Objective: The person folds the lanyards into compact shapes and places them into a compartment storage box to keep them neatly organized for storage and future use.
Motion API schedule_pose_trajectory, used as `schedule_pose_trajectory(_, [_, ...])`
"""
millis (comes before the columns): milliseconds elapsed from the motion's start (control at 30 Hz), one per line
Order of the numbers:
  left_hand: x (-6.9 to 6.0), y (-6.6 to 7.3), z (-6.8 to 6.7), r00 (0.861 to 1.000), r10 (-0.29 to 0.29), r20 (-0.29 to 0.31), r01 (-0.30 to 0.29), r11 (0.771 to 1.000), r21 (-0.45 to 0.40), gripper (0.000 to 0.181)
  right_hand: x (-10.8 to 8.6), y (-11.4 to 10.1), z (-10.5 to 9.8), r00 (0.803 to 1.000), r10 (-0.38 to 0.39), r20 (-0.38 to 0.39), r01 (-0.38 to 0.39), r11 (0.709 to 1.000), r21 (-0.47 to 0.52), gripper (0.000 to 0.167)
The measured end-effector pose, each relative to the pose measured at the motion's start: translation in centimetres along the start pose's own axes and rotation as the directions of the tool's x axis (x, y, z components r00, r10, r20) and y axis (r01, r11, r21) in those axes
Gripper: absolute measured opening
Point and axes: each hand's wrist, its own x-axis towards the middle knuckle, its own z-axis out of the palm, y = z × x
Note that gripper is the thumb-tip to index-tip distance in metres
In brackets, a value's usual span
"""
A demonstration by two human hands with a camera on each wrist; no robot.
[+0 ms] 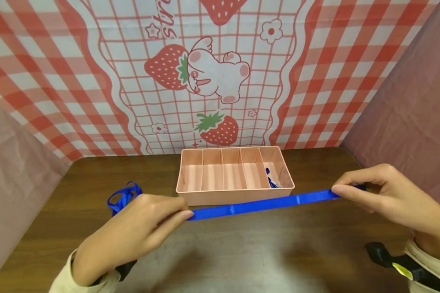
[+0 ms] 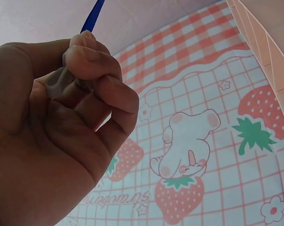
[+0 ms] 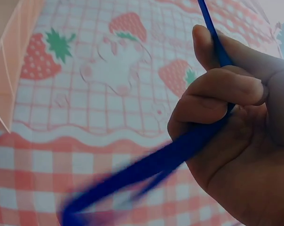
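Observation:
A blue ribbon [image 1: 260, 204] is stretched nearly straight between the two hands, above the table in front of the pink box, its right end slightly higher. My left hand [image 1: 132, 232] pinches one end between thumb and fingers; in the left wrist view the ribbon [image 2: 92, 18] rises from the fingertips of that hand [image 2: 71, 108], with something pale and translucent in the curled fingers. My right hand [image 1: 392, 199] pinches the other end. The right wrist view shows the ribbon [image 3: 146, 165] passing through the right hand [image 3: 240, 117], a loose length hanging out beyond the fingers.
A pink box [image 1: 234, 197] with several compartments stands at the table's back; its rightmost compartment holds small blue items [image 1: 273, 183]. A tangle of blue ribbon [image 1: 122, 197] lies on the brown table [image 1: 242, 252] beyond the left hand. A strawberry-patterned cloth [image 1: 220, 77] hangs behind.

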Motion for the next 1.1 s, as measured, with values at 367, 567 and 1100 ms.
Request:
schedule_pose_trajectory(367, [-0.2, 0.0, -0.2, 1.000, -0.020, 0.012, 0.020, 0.999, -0.039, 0.024, -0.8, 2.3, -2.4, 0.992, 0.120, -0.032, -0.119, 0.992, 0.045, 0.027])
schedule_pose_trajectory(567, [-0.1, -0.3, -0.5, 1.000, -0.029, 0.011, 0.029, 0.998, -0.051, 0.021, -1.3, 4.7, -3.7, 0.994, 0.106, -0.026, -0.103, 0.990, 0.099, 0.028])
schedule_pose_trajectory(1100, [-0.2, -2.4, -1.2, 0.998, -0.067, 0.016, 0.068, 0.993, -0.094, 0.022, -2.1, 11.5, -5.2, 0.982, 0.113, 0.151, -0.156, 0.936, 0.315, 0.028])
